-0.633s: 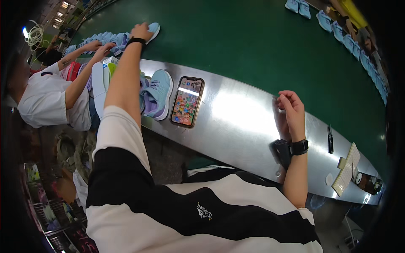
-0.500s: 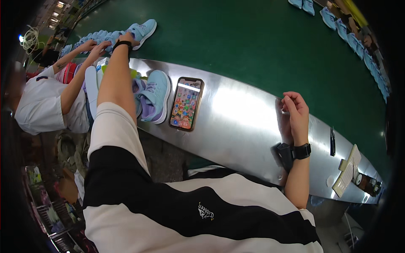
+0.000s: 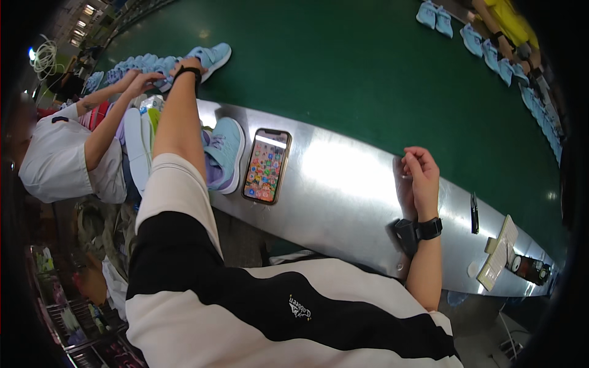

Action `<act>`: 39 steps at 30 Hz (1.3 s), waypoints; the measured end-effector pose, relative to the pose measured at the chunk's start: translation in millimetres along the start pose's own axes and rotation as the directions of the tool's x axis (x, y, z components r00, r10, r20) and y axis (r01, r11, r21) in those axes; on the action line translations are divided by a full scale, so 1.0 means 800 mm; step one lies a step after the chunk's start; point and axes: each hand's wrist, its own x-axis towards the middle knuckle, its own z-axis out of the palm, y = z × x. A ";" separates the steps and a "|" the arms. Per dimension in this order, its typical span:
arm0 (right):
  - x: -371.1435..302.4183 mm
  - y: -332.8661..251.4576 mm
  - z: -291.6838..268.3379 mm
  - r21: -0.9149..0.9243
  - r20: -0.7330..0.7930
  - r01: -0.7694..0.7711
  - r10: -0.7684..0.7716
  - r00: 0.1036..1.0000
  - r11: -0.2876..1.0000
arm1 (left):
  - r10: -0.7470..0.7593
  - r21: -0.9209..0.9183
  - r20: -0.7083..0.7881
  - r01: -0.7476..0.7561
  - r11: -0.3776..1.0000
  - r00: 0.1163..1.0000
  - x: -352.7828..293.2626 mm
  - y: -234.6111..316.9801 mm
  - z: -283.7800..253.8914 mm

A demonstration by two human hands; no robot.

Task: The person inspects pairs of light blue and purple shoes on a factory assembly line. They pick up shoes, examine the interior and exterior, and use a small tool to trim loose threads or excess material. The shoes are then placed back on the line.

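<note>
My left arm reaches to the far left, where my left hand [image 3: 191,65] is closed at the heel end of a light-blue shoe [image 3: 215,57] on the green belt; its fingertips are mostly hidden. My right hand [image 3: 421,167] lies at the edge of the steel counter [image 3: 343,214], fingers curled and thumb against them, nothing in it. Another light-blue shoe with a lilac lining [image 3: 228,150] stands on the counter beside my left forearm. A phone with its screen lit [image 3: 267,165] lies right of that shoe.
A co-worker [image 3: 73,153] at left has both hands by a row of light-blue shoes [image 3: 138,63]. A yellow-clad person [image 3: 512,24] reaches to shoes across the green belt [image 3: 331,67]. A black pen [image 3: 474,213], notepad [image 3: 498,254] and dark jar [image 3: 529,268] lie at right.
The whole view has shifted, so the counter and phone sit lower. The yellow-clad person's arms now show over the far right shoes. My hands keep about the same places.
</note>
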 end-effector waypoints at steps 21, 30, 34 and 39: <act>0.005 -0.018 0.000 0.091 0.086 -0.067 0.059 0.995 0.994 | 0.464 -0.501 -0.081 -0.438 0.746 0.882 -0.124 0.092 -0.082; -0.115 -0.055 -0.030 -0.478 0.098 0.274 -0.260 0.961 0.835 | 0.745 -0.789 -0.420 -0.615 -0.016 0.519 -0.544 0.113 -0.098; -0.168 -0.051 -0.043 -0.649 0.037 0.262 -0.314 0.949 0.714 | 0.671 -0.869 -0.225 -0.458 0.190 0.706 -0.604 0.127 -0.042; -0.185 -0.029 -0.049 -0.385 -0.128 -0.123 0.079 0.989 0.915 | 0.808 -0.980 -0.135 -0.199 -0.023 0.574 -0.622 0.150 0.009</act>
